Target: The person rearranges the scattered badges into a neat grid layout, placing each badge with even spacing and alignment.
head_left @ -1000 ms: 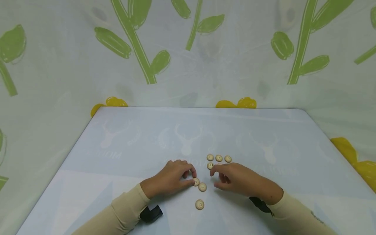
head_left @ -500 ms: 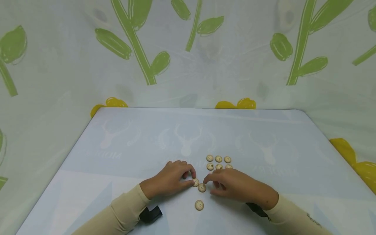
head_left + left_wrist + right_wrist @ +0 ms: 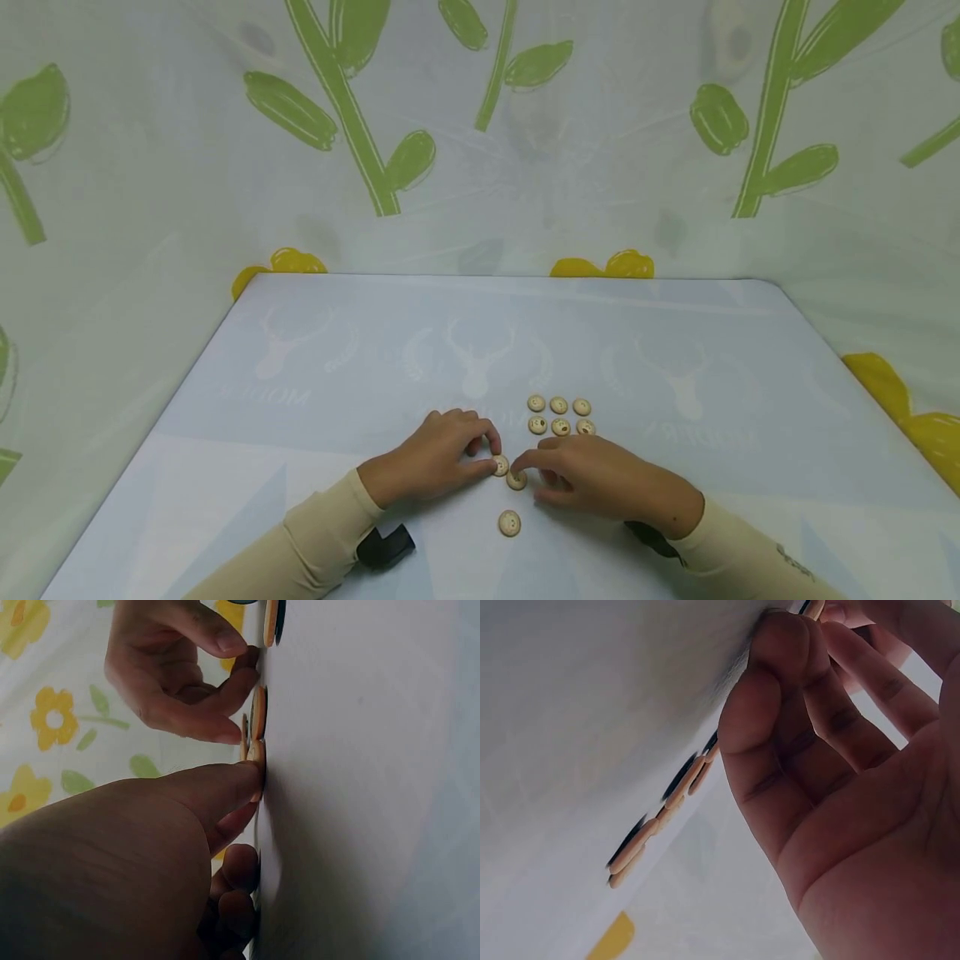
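In the head view, my left hand pinches a round wooden button between thumb and index finger, low on the table. The left wrist view shows this button tilted slightly up at the thumb tip. Directly to its right lies a second button, partly covered by the index fingertip of my right hand. The right thumb stays apart from that finger, and the other right fingers are curled back. Nearer the person, a third button lies alone.
Behind the right hand, several more wooden buttons lie in two short rows. The pale printed table reaches back to a leaf-patterned cloth. Black wrist straps sit under the sleeves.
My right hand has moved left and toward the person, from the button rows to the second loose button, uncovering the nearer row. My left hand holds still.
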Motion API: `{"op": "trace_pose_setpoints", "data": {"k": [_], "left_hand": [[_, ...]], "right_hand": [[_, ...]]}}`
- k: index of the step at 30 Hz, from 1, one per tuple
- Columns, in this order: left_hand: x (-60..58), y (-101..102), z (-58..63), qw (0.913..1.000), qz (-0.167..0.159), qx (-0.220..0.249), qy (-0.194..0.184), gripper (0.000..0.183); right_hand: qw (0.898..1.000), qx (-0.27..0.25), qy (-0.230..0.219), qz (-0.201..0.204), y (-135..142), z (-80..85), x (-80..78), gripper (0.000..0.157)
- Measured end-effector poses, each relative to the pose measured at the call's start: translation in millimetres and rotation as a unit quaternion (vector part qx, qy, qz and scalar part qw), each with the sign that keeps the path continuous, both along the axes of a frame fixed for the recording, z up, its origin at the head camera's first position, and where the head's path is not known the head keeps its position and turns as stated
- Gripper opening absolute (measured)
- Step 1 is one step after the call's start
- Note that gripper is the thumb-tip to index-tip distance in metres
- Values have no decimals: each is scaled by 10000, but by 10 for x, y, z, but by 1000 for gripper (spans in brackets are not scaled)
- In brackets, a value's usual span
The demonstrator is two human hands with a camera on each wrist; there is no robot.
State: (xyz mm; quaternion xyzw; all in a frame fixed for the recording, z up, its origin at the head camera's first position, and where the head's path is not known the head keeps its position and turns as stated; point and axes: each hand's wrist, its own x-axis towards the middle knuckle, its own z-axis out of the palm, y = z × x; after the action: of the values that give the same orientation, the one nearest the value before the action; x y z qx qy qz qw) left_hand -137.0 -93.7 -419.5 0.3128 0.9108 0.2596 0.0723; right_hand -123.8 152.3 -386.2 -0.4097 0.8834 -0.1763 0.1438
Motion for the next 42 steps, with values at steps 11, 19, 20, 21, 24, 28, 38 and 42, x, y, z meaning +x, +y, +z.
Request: {"op": "trace_pose_setpoints", "data": {"k": [11, 19, 20, 21, 24, 28, 38, 42], "left_hand": [[-6, 1, 4, 10000, -7, -18, 21, 8], [14, -11, 12, 9999, 57, -30, -85, 9], [13, -9, 13, 10000, 49, -30, -81, 9], [13, -7, 14, 10000, 43, -26, -86, 9], [9, 1, 14, 10000, 38, -26, -76, 9], [0, 12, 4, 10000, 29, -24, -66, 9], [-5, 14, -13, 10000, 43, -24, -82, 9], [-2, 15, -5, 9999, 60, -22, -99, 9]], "right_hand": [[9996, 254, 40, -133, -35, 2, 11, 27], [9994, 161, 306, -13, -46, -17, 18, 18], [9993, 144, 331, -13, -44, -18, 20, 16], [9993, 122, 354, -7, -43, -20, 22, 15], [9991, 69, 418, 10, -37, -24, 26, 13], [9992, 72, 389, -19, -29, -22, 28, 11], [9997, 106, 213, -103, -40, -41, 17, 13], [9996, 195, -20, -217, -42, -37, 9, 14]]}}
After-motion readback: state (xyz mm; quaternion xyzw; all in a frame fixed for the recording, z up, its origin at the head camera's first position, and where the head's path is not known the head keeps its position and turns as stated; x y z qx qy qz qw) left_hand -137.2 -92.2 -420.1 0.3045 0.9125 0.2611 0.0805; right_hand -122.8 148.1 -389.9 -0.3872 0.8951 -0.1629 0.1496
